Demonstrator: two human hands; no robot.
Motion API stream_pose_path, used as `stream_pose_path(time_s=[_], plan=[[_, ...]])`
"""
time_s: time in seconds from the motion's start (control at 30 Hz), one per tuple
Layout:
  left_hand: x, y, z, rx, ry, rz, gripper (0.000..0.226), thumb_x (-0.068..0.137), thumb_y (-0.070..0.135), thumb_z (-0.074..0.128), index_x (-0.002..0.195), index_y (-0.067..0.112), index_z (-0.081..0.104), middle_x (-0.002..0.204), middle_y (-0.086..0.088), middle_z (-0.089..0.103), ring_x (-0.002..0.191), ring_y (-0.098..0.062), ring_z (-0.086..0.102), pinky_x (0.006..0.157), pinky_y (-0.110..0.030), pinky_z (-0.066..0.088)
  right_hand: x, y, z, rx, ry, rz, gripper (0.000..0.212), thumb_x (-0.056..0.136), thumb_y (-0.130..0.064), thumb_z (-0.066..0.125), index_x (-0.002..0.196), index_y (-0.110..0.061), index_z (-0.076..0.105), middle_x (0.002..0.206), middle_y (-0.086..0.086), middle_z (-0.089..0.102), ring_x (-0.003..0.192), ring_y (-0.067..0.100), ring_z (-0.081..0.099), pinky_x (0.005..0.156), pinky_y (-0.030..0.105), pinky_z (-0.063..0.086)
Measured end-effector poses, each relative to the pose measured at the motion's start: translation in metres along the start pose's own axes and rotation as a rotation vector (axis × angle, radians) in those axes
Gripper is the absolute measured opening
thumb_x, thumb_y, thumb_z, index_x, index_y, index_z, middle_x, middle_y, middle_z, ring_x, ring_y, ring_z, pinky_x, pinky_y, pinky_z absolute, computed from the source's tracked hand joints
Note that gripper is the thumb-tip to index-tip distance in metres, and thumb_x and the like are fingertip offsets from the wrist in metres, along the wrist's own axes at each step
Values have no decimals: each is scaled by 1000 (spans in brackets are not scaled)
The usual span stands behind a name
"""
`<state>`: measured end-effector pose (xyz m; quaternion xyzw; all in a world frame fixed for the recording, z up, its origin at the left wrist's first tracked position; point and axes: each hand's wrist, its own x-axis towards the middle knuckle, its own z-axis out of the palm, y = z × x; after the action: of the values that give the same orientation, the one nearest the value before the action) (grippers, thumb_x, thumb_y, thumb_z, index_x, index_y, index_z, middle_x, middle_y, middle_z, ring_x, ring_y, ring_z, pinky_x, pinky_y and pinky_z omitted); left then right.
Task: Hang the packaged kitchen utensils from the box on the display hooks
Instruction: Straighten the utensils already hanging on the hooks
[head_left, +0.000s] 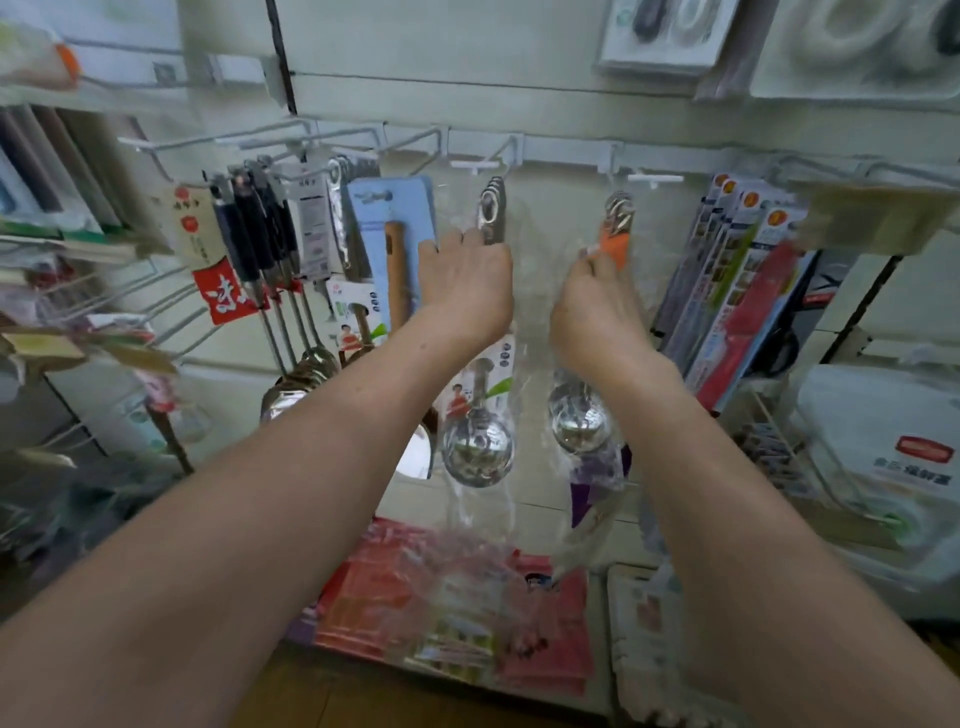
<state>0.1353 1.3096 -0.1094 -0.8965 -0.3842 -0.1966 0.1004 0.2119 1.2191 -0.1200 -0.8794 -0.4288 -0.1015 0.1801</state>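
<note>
Clear plastic wraps the two hanging utensils that the person's arms reach up to on the display wall. At 12 o'clock of the view the left hand (465, 280) shows its back to the camera, with its fingers curled forward round the upper handle of the steel-handled ladle (478, 452). The ladle hangs upright in its bag from a white hook (472, 165), bowl down. Several more steel handle ends sit on the same hook, just above the fingers.

At 1 o'clock the right hand (597, 306) pinches the orange-handled ladle (613, 241) by its orange grip, with fingertips together on the plastic. This ladle's top is up against the next hook (652, 178), and its shiny bowl hangs below the wrist. Blur hides whether the bag's hole is on the hook. The two ladles hang side by side, apart.

At 11 o'clock, touching the left hand's 9 o'clock side, hangs a blue card pack (389, 218) with a wooden handle. Dark-handled spoons (254, 244) hang in a row at 10 o'clock. Long red and grey boxes (748, 312) lean at 2 o'clock. Red packets (452, 587) lie on the shelf at 6 o'clock, and a white appliance box (883, 452) stands at 4 o'clock.
</note>
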Motion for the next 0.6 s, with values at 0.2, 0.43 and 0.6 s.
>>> stream_pose_path(time_s=[0.2,0.43,0.6], plan=[[-23,-69,5,49,-4,-57,38,91,24,58,128,16,52,131,-11,48,124,-30,40,99,-44,32,-19,-70,26,-108,-39,-166,40,91,-9,47,129,2,43,131,21,44,121,37,44,97,40,34],[-66,-176,10,111,-25,-168,31,89,22,58,119,13,58,125,-10,52,119,-30,43,96,-40,35,-40,-171,63,-102,-116,-290,41,93,-16,50,130,0,43,133,20,45,122,37,44,98,41,35],[-102,-252,9,164,-96,-249,28,90,15,58,117,8,56,125,-13,51,119,-30,43,94,-37,37,-57,-241,87,-123,-212,-372,43,94,-16,48,132,0,41,134,19,44,123,35,43,99,39,35]])
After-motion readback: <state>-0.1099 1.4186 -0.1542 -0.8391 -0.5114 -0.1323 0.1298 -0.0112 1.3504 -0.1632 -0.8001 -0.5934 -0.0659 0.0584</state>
